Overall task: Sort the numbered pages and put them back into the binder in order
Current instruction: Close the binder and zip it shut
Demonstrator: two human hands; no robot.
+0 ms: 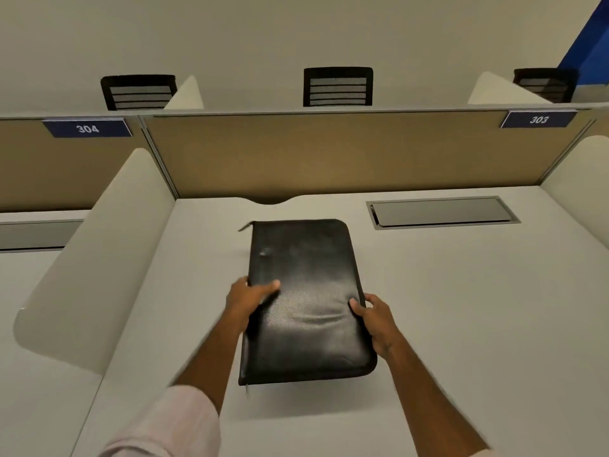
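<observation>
A pale bench (461,308) fills a partitioned cubicle, with a curved side divider (99,258) at its left. The left hand (245,300) curls round the left edge of the closed black binder (306,291) at mid-bench, and the right hand (375,321) grips its right edge. A metal cable hatch (443,212) lies farther right, well apart.

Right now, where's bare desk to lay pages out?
Widest: desk right of the binder, below the metal cable hatch. Narrower strip left of it, up to the white side divider. Centre is taken: left hand and right hand grip the binder's edges.
</observation>
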